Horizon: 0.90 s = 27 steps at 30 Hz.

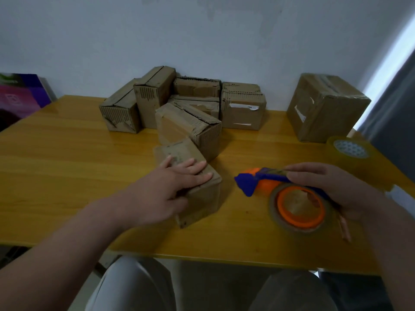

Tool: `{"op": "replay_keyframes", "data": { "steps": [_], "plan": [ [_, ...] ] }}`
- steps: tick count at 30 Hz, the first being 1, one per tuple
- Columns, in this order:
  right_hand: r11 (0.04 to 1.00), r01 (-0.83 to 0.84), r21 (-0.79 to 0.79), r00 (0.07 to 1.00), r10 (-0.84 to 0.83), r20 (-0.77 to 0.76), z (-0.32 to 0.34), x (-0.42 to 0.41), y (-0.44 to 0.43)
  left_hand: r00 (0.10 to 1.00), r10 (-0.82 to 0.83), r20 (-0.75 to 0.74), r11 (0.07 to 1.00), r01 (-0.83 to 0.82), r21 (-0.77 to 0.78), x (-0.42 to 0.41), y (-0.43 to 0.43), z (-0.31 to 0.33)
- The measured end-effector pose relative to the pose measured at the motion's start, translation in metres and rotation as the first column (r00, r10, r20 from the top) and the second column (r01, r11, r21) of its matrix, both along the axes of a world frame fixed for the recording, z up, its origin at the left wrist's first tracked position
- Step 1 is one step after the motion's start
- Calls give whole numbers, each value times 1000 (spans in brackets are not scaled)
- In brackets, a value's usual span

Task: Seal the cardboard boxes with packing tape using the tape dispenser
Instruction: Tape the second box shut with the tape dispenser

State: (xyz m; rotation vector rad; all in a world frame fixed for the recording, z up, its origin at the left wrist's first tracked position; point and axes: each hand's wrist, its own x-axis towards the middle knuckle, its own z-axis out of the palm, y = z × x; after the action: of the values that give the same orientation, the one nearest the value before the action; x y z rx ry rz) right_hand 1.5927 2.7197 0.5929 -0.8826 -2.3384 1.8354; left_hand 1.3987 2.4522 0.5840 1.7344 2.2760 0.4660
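A small cardboard box (pixel 202 198) lies near the middle of the yellow wooden table (pixel 67 153). My left hand (pixel 170 182) rests flat on its top, fingers straight, thumb down its near side. To the right, my right hand (pixel 332 187) grips a blue and orange tape dispenser (pixel 258 181) by its handle, just above the table. A roll of brown tape (pixel 298 207) sits on the dispenser's orange hub. The dispenser's blue nose points left toward the box and stands a little apart from it.
Several more cardboard boxes (pixel 184 122) are piled at the back against the wall. A bigger taped box (pixel 325 108) stands at the back right. A spare tape roll (pixel 348 151) lies by the right edge. A purple carton (pixel 20 95) is at far left.
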Motion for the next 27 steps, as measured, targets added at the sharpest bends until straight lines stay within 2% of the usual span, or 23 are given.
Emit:
{"op": "replay_keyframes", "data": {
  "steps": [3, 5, 9, 13, 17, 19, 21, 24, 27],
  "plan": [
    [991, 112, 75, 990, -105, -97, -13, -1, -11, 998, 16, 67, 1000, -17, 12, -4, -3, 2],
    [980, 136, 144, 987, -122, -103, -21, -2, -17, 998, 50, 34, 999, -51, 16, 1, -1, 0],
    [948, 74, 309, 997, -68, -28, -33, 2, -16, 956, 259, -136, 966, -257, 29, 14, 11, -13],
    [907, -55, 417, 998, 35, 56, -23, 3, -22, 920, 356, -162, 934, -356, 33, 18, 25, -21],
    [749, -107, 654, 994, 57, 98, -25, 0, -28, 927, 305, -218, 945, -323, -52, 17, 24, -14],
    [740, -94, 666, 995, 53, 81, -32, 0, -28, 942, 252, -220, 960, -273, -68, 15, 21, -10],
    [777, -22, 630, 1000, 13, 18, -37, 2, -23, 966, 189, -175, 981, -193, -8, 9, 17, -10],
    [828, 107, 550, 990, -38, -135, -33, 8, -20, 994, 61, -86, 994, -53, 98, -7, 14, -12],
    [898, 175, 402, 952, -51, -302, -22, 13, -19, 993, -3, -117, 997, 13, 82, -18, 18, -15]
  ]
}}
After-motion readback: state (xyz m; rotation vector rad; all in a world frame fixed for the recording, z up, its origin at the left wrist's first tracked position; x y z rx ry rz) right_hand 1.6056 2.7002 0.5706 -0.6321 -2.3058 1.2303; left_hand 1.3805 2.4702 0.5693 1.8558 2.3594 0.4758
